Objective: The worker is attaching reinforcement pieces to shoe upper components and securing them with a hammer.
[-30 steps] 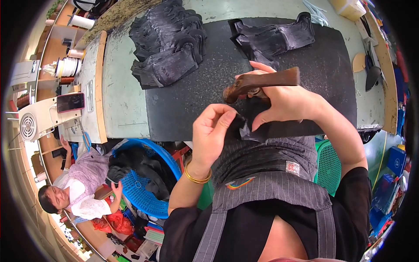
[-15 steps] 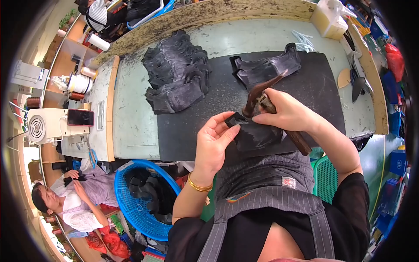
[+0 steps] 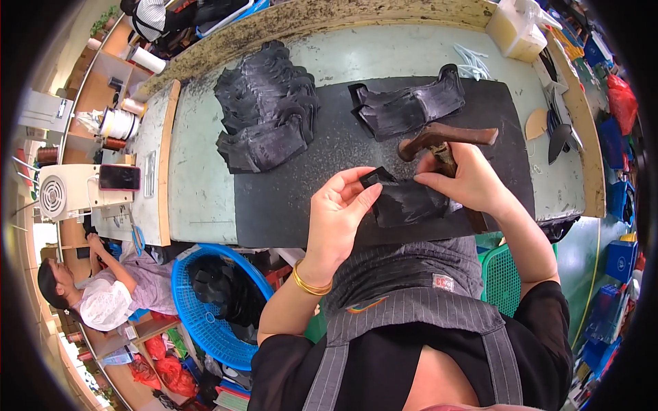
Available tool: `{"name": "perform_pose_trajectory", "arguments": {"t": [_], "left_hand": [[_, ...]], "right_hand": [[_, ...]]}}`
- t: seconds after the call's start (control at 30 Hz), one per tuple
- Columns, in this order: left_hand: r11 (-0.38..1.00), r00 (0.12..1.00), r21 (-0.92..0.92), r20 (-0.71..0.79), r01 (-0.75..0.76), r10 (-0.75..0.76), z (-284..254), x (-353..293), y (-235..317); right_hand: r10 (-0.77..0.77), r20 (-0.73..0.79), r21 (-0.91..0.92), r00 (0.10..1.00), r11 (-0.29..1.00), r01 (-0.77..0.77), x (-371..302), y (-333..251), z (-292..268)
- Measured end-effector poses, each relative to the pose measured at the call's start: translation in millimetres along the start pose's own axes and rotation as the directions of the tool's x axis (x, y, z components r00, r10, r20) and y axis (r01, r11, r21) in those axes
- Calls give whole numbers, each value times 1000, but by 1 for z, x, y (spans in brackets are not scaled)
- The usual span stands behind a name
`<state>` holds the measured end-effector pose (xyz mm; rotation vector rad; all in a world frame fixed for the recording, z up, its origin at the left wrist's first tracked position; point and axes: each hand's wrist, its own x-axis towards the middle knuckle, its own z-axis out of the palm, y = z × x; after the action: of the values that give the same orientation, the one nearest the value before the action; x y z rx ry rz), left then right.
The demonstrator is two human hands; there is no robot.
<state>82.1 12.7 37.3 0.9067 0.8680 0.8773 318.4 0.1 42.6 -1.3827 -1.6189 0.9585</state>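
A small black leather-like piece [image 3: 409, 204] lies at the near edge of the black mat [image 3: 295, 198]. My left hand [image 3: 336, 216] pinches its upper left corner between thumb and fingers, where the edge stands up. In my right hand [image 3: 471, 179] is a brown-headed hammer [image 3: 458, 135], held near the head with the handle running down under the palm. The right thumb and fingertips also touch the piece's far right edge. Beyond my hands rests a curved black piece [image 3: 404, 108]; to the left spreads an overlapping row of similar black pieces [image 3: 264, 103].
A blue basket [image 3: 184, 301] holding black pieces stands below the table's left side, and a green basket [image 3: 504, 277] is at my right. Light strips [image 3: 471, 63] and a plastic container [image 3: 513, 31] occupy the far right corner. Another person [image 3: 113, 291] sits at the left.
The hammer's head has swung from slanting up and right to lying nearly level. My right hand has shifted slightly right along the piece; the left still pinches its corner.
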Motion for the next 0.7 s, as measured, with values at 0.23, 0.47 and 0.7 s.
{"name": "perform_pose_trajectory", "arguments": {"t": [0.23,0.47,0.7], "left_hand": [[1000,999,-14,-47,1,-1,8,-9,-19],[989,994,-141,-96,36,-50,17,-20,-22],[995,999,-92,-23,-41,39,-1,-19,-32]], "right_hand": [[-96,-188,-174,977,983,63,-23,-27,24],[-371,-36,-404,928,855,327,-23,-25,44],[-332,-66,-354,941,889,289,-25,-20,52]]}}
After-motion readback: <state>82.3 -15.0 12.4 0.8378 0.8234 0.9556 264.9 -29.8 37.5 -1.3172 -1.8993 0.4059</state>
